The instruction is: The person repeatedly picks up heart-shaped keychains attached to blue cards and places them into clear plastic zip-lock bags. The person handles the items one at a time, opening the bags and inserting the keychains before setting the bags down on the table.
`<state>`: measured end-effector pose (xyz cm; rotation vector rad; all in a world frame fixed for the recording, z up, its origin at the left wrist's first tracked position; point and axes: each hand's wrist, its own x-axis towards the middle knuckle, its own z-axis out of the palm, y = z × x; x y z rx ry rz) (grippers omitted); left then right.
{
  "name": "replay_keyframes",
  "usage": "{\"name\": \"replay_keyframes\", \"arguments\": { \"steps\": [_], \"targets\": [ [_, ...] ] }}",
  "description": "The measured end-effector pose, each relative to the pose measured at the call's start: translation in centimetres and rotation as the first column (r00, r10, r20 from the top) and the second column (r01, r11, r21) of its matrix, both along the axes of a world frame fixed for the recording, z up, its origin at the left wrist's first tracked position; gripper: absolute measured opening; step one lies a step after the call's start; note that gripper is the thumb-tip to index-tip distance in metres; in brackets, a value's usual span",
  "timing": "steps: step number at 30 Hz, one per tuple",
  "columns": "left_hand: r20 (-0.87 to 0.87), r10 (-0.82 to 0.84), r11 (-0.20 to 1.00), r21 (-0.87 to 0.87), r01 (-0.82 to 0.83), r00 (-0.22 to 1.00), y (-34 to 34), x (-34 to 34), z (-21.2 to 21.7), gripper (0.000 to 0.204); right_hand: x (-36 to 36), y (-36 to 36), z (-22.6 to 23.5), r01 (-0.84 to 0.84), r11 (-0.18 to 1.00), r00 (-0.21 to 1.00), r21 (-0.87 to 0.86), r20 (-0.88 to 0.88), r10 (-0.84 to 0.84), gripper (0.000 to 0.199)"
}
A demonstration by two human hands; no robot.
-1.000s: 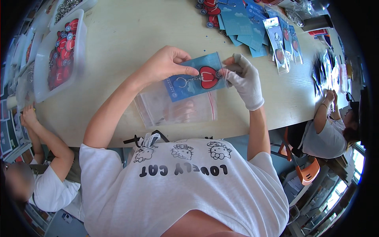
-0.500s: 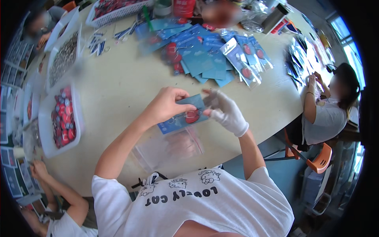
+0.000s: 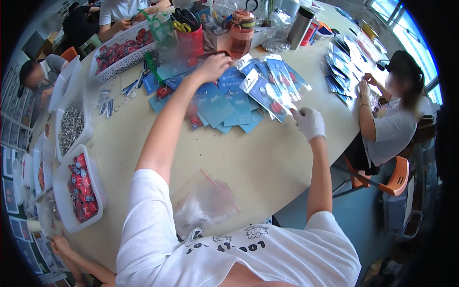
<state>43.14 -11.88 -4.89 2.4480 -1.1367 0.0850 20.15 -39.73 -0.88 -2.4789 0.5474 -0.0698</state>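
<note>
My left hand (image 3: 214, 68) reaches over the far part of a pile of blue printed cards (image 3: 217, 107), its fingers bent together and pointing down; whatever is in them is hidden. My right hand (image 3: 311, 123), in a white glove with bare fingertips, pinches the near corner of a clear pouch (image 3: 260, 93) holding a blue card and a red piece. That pouch lies slanted on the right side of the pile, over other filled pouches (image 3: 282, 76). Close to my body, a clear zip bag (image 3: 205, 201) with a red closure strip lies on the table.
At left stand white bins of red pieces (image 3: 82, 189) and metal rings (image 3: 71, 126). A white basket (image 3: 126, 57) of red pieces, a red cup of scissors (image 3: 190, 40), a pink bottle (image 3: 242, 31) and a steel flask (image 3: 301, 26) are behind the cards. A co-worker (image 3: 392, 115) sits at right.
Both hands have left the space above the zip bag. My left hand moved far over the pile, and the card it held no longer shows there. My right hand moved right to the pouch.
</note>
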Motion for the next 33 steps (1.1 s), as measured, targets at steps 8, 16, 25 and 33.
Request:
{"name": "replay_keyframes", "arguments": {
  "steps": [8,16,25,33],
  "targets": [
    [0.019,-0.076,0.99,0.124,0.073,0.997,-2.7,-1.4,-2.3,0.047,5.8,0.1,-4.0,-0.364,0.734,0.848,-0.574,0.121,0.515,0.092],
    [0.044,-0.033,0.998,0.058,0.03,0.998,2.3,-9.1,-1.9,0.039,11.7,-3.0,-6.5,-0.418,0.689,0.783,-0.593,0.149,0.604,0.083],
    [-0.019,0.183,0.982,0.046,-0.182,0.983,14.0,-18.3,-1.1,0.038,9.8,3.1,-2.3,-0.191,0.65,0.863,-0.736,0.189,0.468,0.076],
    [0.061,0.484,0.862,-0.202,-0.464,0.873,21.1,-19.1,1.8,0.037,20.2,21.3,-4.1,-0.58,0.297,0.306,-0.759,0.135,0.943,0.075]
  ]
}}
